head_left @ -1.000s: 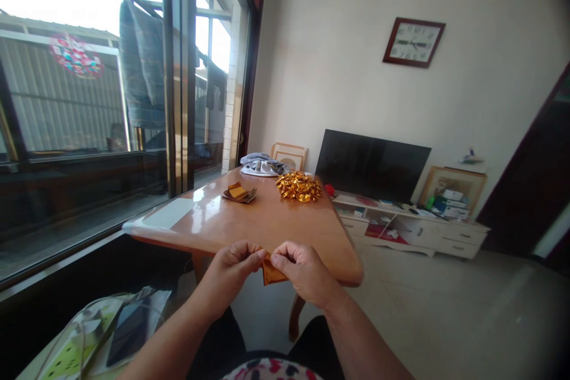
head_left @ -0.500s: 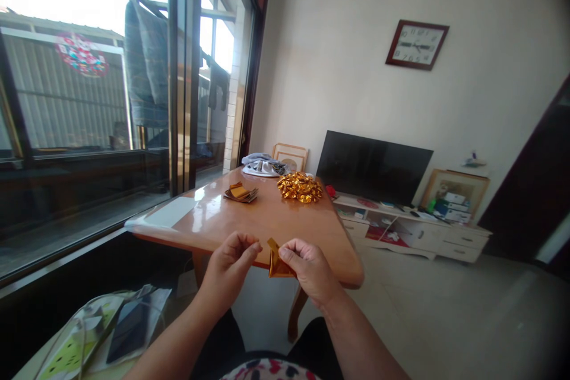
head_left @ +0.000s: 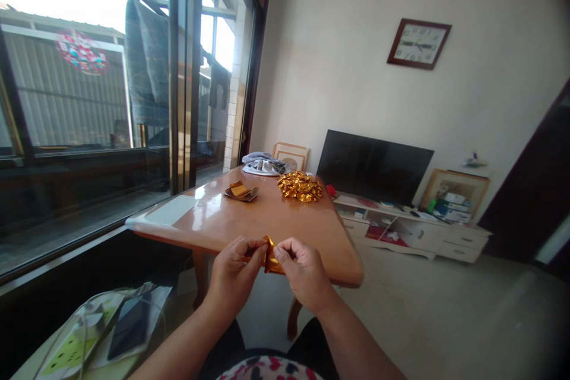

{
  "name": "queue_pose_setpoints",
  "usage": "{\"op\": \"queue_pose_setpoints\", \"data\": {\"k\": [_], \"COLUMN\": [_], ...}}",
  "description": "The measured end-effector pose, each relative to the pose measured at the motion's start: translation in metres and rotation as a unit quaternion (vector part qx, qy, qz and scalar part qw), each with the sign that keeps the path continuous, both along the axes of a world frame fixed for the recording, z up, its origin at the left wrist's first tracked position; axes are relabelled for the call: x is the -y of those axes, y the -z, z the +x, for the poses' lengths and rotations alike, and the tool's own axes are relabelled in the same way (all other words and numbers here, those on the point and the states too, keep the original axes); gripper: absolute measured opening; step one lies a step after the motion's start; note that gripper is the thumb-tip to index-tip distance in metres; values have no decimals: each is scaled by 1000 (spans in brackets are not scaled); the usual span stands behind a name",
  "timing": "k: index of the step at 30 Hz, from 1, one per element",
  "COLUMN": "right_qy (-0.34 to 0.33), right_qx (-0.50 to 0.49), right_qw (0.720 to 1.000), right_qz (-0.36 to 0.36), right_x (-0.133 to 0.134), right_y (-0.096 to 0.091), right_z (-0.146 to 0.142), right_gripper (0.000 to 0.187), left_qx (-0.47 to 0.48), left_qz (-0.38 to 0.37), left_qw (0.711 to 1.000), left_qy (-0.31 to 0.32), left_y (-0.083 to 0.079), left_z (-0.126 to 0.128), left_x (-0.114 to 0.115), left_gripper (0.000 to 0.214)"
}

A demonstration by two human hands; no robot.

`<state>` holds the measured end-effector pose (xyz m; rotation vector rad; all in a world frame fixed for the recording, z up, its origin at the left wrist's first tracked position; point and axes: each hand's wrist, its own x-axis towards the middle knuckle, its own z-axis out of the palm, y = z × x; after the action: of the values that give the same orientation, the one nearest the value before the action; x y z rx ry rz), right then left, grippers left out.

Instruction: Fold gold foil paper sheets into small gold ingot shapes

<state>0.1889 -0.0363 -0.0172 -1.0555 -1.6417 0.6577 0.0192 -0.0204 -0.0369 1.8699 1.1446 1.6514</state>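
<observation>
A small folded piece of gold foil paper point(head_left: 271, 258) is stretched between my two hands, just in front of the table's near edge. My left hand point(head_left: 238, 267) pinches its left side between thumb and fingers. On the other side, my right hand point(head_left: 303, 270) grips it the same way. Part of the foil is hidden behind my fingers. Farther up the table point(head_left: 214, 228) lie a stack of flat gold papers point(head_left: 241, 191) on the left and a pile of shiny folded gold pieces point(head_left: 300, 187) on the right.
Folded cloth point(head_left: 262, 164) lies at the table's far end, and a pale sheet point(head_left: 171, 211) at its left. A low surface at lower left holds a phone point(head_left: 129, 326) and a green-and-white power strip point(head_left: 71, 347). Beyond stand a television point(head_left: 376, 166) and a white cabinet point(head_left: 427, 237).
My left hand has moved right and taken hold of the foil's left side, which only my right hand held before. The foil is now pulled out of its flatter shape.
</observation>
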Motion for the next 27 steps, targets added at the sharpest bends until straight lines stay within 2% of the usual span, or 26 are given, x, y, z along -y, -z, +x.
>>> {"op": "queue_pose_setpoints", "data": {"k": [6, 14, 21, 27], "right_qy": [-1, -4, -6, -8], "right_qx": [8, 11, 9, -1], "right_qw": [1000, 1000, 1000, 1000], "right_qz": [21, 21, 17, 3], "right_x": [2, 1, 3, 3], "right_y": [-2, -2, -4, -3], "right_z": [-1, 0, -1, -1], "right_gripper": [27, 28, 28, 29], "left_qx": [90, 215, 267, 292], "left_qz": [-74, -170, -191, -200], "left_qw": [992, 949, 915, 899], "left_qy": [43, 160, 233, 256], "left_y": [0, -7, -5, -5], "left_z": [1, 6, 7, 8], "left_x": [-1, 2, 3, 4], "left_gripper": [22, 28, 23, 21]}}
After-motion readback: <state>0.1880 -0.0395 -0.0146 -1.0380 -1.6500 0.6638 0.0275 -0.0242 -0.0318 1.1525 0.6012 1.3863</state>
